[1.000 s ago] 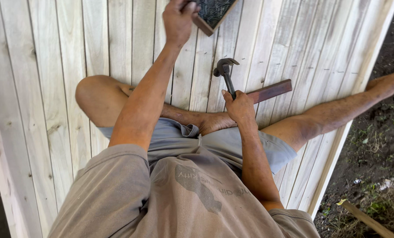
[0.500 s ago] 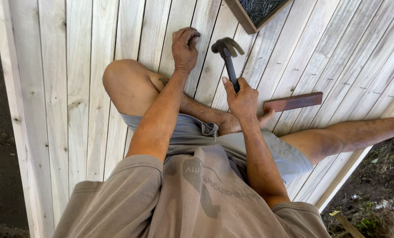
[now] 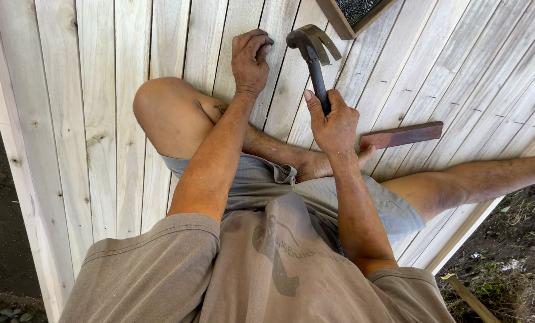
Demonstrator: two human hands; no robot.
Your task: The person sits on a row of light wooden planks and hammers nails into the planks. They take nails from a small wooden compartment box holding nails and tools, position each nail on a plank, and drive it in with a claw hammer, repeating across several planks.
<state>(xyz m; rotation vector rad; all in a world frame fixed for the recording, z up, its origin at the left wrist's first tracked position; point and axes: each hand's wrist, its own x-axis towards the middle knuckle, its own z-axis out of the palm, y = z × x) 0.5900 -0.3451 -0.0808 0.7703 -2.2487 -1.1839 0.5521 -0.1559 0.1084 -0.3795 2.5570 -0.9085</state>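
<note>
— Left hand point(image 3: 251, 60), moved down from the nail box point(image 3: 356, 13), fingers pinched on something small against the pale deck boards point(image 3: 100, 119).
— Right hand point(image 3: 333, 122) gripping the claw hammer point(image 3: 310, 51), now raised just beside.

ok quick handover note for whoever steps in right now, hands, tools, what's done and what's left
Left hand: fingers pinched at a spot on the pale plank deck, probably holding a nail; too small to confirm.
Right hand: gripping the claw hammer, head raised just right of the left fingers.
Nearby: dark wood strip beside the right hand; wooden box of nails at the top edge.
Done: boards to the right show rows of nail marks.
Left: this spot not yet struck.
</note>
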